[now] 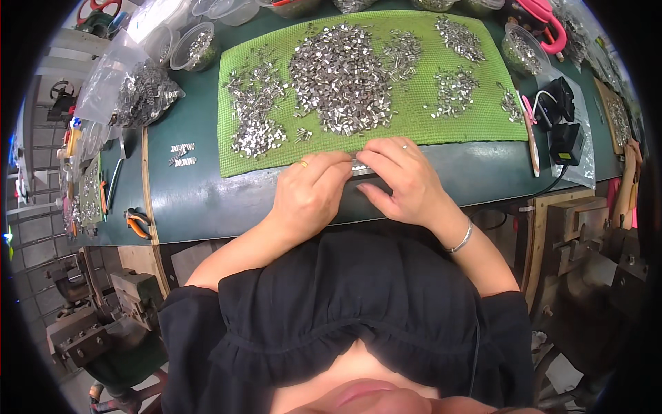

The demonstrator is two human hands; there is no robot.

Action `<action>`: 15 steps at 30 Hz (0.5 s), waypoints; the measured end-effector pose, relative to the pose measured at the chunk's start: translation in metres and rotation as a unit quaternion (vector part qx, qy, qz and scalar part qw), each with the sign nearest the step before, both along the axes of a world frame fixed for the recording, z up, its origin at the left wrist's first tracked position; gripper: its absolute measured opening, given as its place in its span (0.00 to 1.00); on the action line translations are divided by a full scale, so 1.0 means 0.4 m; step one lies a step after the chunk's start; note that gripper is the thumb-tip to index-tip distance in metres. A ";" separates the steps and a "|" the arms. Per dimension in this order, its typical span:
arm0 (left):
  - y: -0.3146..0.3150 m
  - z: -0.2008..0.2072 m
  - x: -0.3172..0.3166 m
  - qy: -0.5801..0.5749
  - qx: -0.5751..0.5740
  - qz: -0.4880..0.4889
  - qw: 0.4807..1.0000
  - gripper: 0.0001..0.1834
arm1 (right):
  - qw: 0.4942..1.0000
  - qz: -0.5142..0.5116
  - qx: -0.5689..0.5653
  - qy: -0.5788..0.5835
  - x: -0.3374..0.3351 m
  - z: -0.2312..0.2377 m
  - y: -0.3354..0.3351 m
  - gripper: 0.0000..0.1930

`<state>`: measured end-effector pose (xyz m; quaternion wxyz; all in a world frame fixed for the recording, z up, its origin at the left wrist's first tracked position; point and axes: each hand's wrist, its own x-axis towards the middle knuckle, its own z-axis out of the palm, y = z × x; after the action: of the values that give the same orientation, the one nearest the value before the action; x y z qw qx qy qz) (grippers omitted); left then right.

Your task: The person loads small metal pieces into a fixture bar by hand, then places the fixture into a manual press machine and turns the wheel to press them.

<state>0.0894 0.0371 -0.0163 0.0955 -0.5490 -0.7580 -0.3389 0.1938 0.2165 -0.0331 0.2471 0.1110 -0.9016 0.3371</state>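
Observation:
Near the front edge of the green table, my left hand [310,193] and my right hand [403,181] meet around a short silver metal link strip [359,169]. The left fingers are bent and pressed to its left end. My right fingertips rest on its other end, while that thumb sits a little lower, apart from them. Fingers hide most of the strip. Just beyond lies a green textured mat [407,127] bearing a large heap of small silver metal pieces [343,79]. Smaller piles of metal parts [258,138] surround that heap.
Several short metal strips [183,155] lie left of the mat, with orange-handled pliers [138,223] nearer the edge. Plastic tubs [194,47] and a bag of metal parts [141,93] stand farther back. Black power adapters [567,143] with cables sit at right; a vise [576,228] is below.

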 end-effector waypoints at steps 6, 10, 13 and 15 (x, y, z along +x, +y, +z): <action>0.000 -0.010 0.002 -0.018 0.016 -0.005 1.000 0.09 | 1.000 0.000 -0.006 0.002 0.002 -0.001 0.000 0.22; -0.008 -0.023 0.002 0.043 0.031 -0.024 0.998 0.13 | 1.000 0.001 -0.008 0.004 0.001 -0.004 -0.004 0.22; -0.027 -0.015 -0.006 0.045 -0.003 -0.054 0.998 0.23 | 1.000 0.009 -0.013 -0.007 0.003 -0.002 0.003 0.23; -0.047 0.005 -0.018 0.019 -0.027 -0.053 0.998 0.27 | 0.999 0.016 -0.041 -0.015 0.009 0.008 0.010 0.25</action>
<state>0.0822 0.0183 -0.0142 0.0774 -0.5969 -0.7349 -0.3125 0.1973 0.2206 -0.0299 0.2324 0.1099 -0.8887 0.3797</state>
